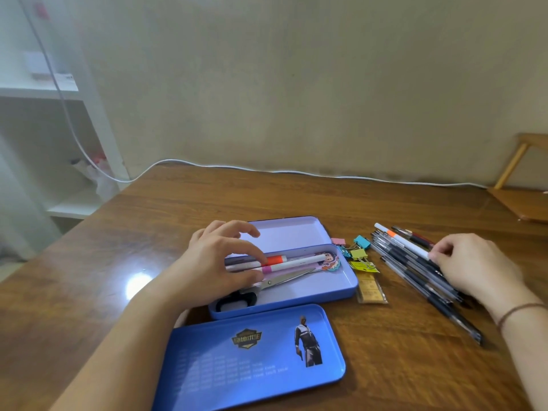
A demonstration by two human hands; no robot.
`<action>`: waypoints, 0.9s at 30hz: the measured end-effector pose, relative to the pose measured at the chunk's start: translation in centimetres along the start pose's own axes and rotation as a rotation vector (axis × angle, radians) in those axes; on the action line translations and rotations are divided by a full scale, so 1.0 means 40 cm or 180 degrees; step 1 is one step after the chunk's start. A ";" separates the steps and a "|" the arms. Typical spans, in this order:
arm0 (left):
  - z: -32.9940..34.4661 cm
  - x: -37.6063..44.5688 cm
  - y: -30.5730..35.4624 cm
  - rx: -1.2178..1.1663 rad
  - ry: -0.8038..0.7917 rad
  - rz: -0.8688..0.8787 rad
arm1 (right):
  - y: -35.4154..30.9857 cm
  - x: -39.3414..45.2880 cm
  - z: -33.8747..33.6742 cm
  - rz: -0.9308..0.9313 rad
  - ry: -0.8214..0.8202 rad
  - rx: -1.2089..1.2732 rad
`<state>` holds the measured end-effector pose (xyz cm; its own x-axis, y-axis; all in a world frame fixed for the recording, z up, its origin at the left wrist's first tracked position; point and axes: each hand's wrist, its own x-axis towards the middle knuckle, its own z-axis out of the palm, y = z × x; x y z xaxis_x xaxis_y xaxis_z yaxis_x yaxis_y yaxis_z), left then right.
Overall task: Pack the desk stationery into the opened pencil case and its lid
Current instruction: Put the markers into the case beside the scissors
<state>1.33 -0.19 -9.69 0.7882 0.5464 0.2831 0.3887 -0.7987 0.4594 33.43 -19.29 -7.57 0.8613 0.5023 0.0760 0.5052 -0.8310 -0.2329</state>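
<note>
The blue tin pencil case (pixel 351 281) lies open mid-table, its pale lid (pixel 290 232) folded back behind it. Inside are two white markers, one with an orange band (pixel 277 258) and one with a pink band (pixel 296 264), scissors (pixel 284 278) and a cartoon bookmark (pixel 329 261). My left hand (pixel 219 262) reaches into the case and pinches the pink-banded marker between thumb and index finger. A separate blue printed lid (pixel 252 360) lies in front. My right hand (pixel 474 265) pinches the end of a white orange-banded marker (pixel 400 240) on top of a pile of pens (pixel 421 277).
Pink (pixel 338 241), blue (pixel 362 241) and yellow (pixel 358 253) binder clips, a yellow tag (pixel 363 266) and a gold packet (pixel 370 289) lie between case and pens. A white cable (pixel 267 169) runs along the table's back edge. A wooden frame (pixel 522 179) stands at the right.
</note>
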 end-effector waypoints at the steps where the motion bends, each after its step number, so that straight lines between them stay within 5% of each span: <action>1: 0.000 0.000 -0.002 0.0045 -0.0056 0.0009 | -0.001 -0.001 0.003 -0.0022 0.0035 0.0000; 7: 0.002 0.001 -0.008 0.0149 -0.0126 -0.0012 | -0.012 -0.003 0.004 -0.0164 0.0225 0.0397; 12: 0.004 -0.002 -0.004 0.0143 -0.0131 0.0010 | -0.056 -0.063 0.000 -0.1648 0.1054 0.1128; 17: 0.001 -0.005 0.000 0.0152 -0.0194 0.0022 | -0.146 -0.137 0.068 -0.2957 0.0709 0.1164; 27: 0.001 -0.003 -0.001 0.0070 -0.0391 -0.0035 | -0.176 -0.160 0.097 -0.3152 0.0296 0.1235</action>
<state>1.24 -0.24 -9.77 0.8359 0.5211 0.1722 0.4068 -0.7989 0.4430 24.15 -15.71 -10.18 0.0856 0.8782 0.4705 0.9447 0.0785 -0.3184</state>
